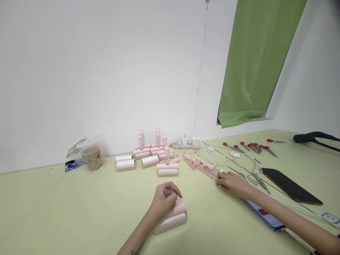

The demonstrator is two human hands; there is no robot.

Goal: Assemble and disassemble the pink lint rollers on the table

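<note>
My left hand (pixel 165 201) is wrapped round the upright tubular handle (pixel 168 188) of a pink lint roller (pixel 172 221). The handle's open end shows above my fist, and the roller's white roll lies flat on the table. My right hand (pixel 231 182) is at the near end of a heap of pink plastic handle parts (pixel 199 163). Its fingers are bent together round a small pale piece that they mostly hide. Beyond my left hand stands a pink lint roller with its handle up (pixel 167 169).
Several more lint rollers (pixel 142 152) and white rolls (pixel 125 164) stand near the wall. At left is a brown tape roll (pixel 91 157) in plastic. A power strip (pixel 186 145), cables, red-ended tools (pixel 256 147), a dark phone (pixel 292 186) and a lit phone (pixel 265 214) lie at right.
</note>
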